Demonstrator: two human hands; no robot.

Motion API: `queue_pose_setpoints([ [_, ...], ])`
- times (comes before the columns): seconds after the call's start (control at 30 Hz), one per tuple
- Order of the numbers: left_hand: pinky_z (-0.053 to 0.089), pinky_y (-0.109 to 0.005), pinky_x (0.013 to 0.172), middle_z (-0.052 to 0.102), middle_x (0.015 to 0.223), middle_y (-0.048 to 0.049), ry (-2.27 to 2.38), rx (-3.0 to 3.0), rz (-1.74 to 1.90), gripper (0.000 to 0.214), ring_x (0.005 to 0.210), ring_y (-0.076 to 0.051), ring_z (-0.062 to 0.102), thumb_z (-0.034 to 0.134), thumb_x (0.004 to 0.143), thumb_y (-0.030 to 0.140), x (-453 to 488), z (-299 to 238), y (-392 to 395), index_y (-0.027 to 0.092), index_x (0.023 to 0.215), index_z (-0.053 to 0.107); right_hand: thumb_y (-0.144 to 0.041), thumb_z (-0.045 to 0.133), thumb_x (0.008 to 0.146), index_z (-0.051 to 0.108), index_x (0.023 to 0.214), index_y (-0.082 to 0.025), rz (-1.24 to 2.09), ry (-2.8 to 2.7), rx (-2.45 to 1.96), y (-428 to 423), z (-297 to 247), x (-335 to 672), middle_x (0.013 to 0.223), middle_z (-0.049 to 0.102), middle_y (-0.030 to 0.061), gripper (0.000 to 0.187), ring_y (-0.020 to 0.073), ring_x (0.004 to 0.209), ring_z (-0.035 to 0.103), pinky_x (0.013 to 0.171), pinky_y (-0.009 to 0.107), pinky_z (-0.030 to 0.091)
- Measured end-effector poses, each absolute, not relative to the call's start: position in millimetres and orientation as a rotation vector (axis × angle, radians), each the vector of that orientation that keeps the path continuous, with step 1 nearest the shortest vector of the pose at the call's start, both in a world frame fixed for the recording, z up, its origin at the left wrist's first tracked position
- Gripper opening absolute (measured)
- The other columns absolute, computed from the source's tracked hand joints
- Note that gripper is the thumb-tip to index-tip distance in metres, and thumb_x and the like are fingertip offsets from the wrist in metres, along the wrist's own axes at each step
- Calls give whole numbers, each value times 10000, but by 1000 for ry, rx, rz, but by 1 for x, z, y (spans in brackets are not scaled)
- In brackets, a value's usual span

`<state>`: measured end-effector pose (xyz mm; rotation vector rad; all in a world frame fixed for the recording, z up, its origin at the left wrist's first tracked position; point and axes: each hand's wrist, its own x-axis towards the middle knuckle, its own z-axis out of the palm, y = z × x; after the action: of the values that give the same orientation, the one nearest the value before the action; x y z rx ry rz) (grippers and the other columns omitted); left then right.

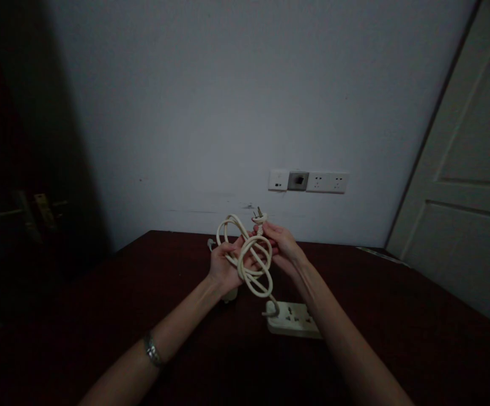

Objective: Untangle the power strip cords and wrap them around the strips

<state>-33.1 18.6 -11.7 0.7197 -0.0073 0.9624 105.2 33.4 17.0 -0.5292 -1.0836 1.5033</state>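
Observation:
My left hand (228, 262) is turned palm up, its fingers and thumb around a coiled white power cord (255, 262). Loops of the cord hang over the palm and hide part of the fingers. With its fingertips my right hand (282, 242) pinches the cord's plug (260, 218), whose metal prongs point up toward the wall. From the coil the cord runs down to a white power strip (293, 317) lying on the dark red table (202, 361). My right forearm covers the strip's right end.
A row of wall sockets (326, 182) sits low on the pale wall behind the table. Partly hidden under my left hand lies a light-coloured object (229, 295), with a small plug (211, 243) farther back. A white door (473, 237) stands at the right.

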Motion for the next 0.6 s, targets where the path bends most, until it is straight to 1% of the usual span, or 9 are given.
queue_pose_setpoints([
  [0.07,429,-481,814,650,894,-109,25,719,985,396,907,-295,599,470,603,262,-33,-11,19,147,957,605,-271,713,627,642,731,-132,1525,-1100,-511,32,17,105,607,624,5,188,47,398,460,336,143,368],
  [0.13,442,-462,798,654,845,-107,59,724,994,444,883,-291,607,471,609,304,-33,-10,20,138,1000,600,-263,683,662,648,781,-140,1559,-1133,-507,33,15,104,665,645,23,175,71,431,501,356,172,413],
  [0.2,450,-444,788,655,816,-107,88,734,973,479,864,-286,614,475,608,329,-35,-11,21,128,1026,596,-251,660,686,647,816,-138,1606,-1161,-531,35,12,104,670,646,31,173,90,447,528,368,195,441],
  [0.3,454,-436,788,657,811,-119,111,740,929,453,854,-288,619,488,608,341,-38,-12,23,110,978,612,-219,658,685,633,852,-129,1636,-1133,-554,39,7,104,674,646,31,192,98,444,545,360,201,445],
  [0.37,453,-442,797,659,830,-135,112,723,931,417,860,-292,619,492,622,339,-37,-13,23,99,938,621,-227,664,682,622,859,-131,1648,-1097,-538,42,4,105,603,617,-1,206,76,384,498,320,173,398],
  [0.43,450,-449,808,659,848,-146,112,686,954,383,867,-292,619,487,647,332,-34,-13,23,94,914,626,-264,664,688,619,816,-124,1687,-1083,-539,45,1,107,464,523,-53,195,34,293,376,267,127,292],
  [0.5,448,-457,818,660,859,-149,119,648,964,355,871,-288,620,479,674,322,-29,-13,22,93,900,628,-271,663,685,617,771,-116,1722,-1070,-551,47,-1,108,396,451,-81,183,2,255,267,248,98,204],
  [0.53,447,-461,823,659,862,-149,120,635,960,344,872,-287,620,476,683,318,-28,-13,21,93,894,628,-255,666,676,616,757,-114,1721,-1055,-557,48,-2,109,400,463,-76,171,-3,255,257,245,94,190],
  [0.6,446,-467,827,659,860,-148,117,624,945,332,868,-283,622,474,696,316,-25,-14,19,94,889,627,-206,673,647,614,741,-115,1672,-1010,-568,49,-3,110,470,552,-39,144,0,267,295,238,100,203],
])
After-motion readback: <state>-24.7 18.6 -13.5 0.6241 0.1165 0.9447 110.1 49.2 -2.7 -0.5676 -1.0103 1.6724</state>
